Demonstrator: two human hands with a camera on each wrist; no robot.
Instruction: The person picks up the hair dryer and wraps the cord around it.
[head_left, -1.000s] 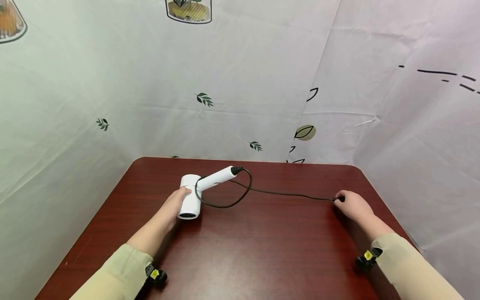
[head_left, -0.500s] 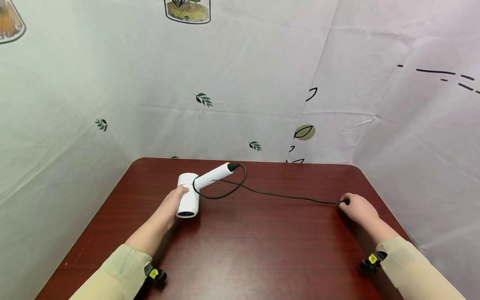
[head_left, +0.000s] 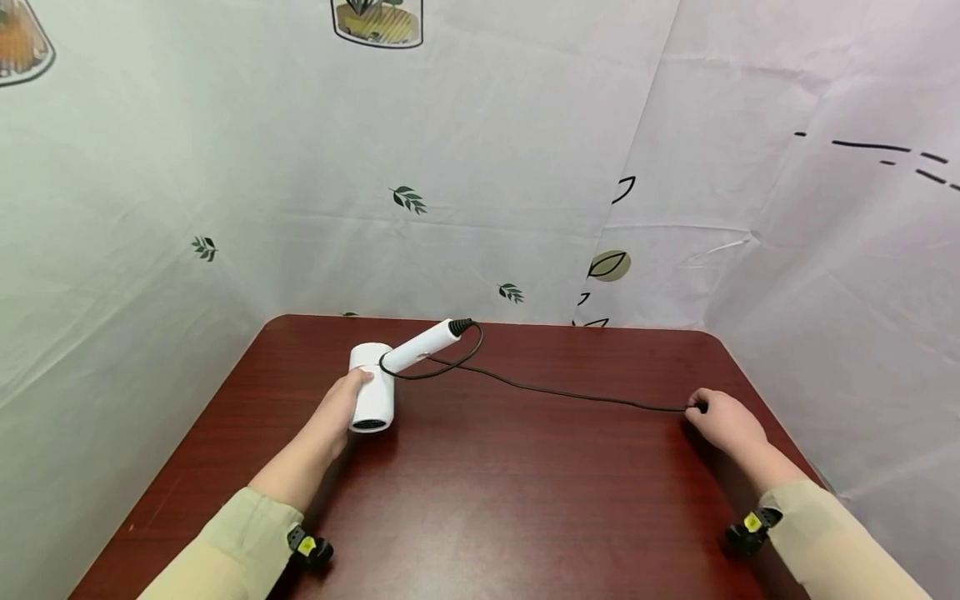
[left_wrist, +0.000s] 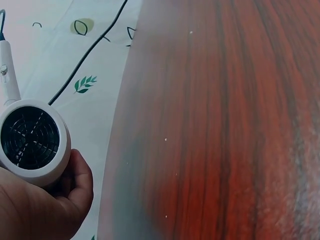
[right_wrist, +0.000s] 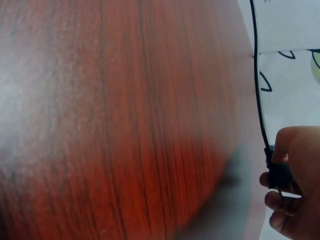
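A white hair dryer point(head_left: 372, 400) is gripped round its barrel by my left hand point(head_left: 335, 410), at the left of the table. Its handle point(head_left: 422, 345) points up and to the right. The left wrist view shows the round black grille point(left_wrist: 30, 137) at one end of the barrel, with my fingers curled about it. From the handle's end a black cord point(head_left: 570, 395) loops round the handle's base and runs right. At its far end my right hand point(head_left: 727, 423) pinches the black plug point(right_wrist: 279, 172), partly hidden by the fingers.
The dark red wooden table point(head_left: 517, 500) has rounded far corners. White printed fabric point(head_left: 480, 150) hangs behind it and along both sides. A small black camera point(head_left: 310, 548) is strapped to each wrist.
My right hand has moved slightly right and nearer with the plug. The hair dryer has shifted a little left and away, and the loop of cord has drawn smaller.
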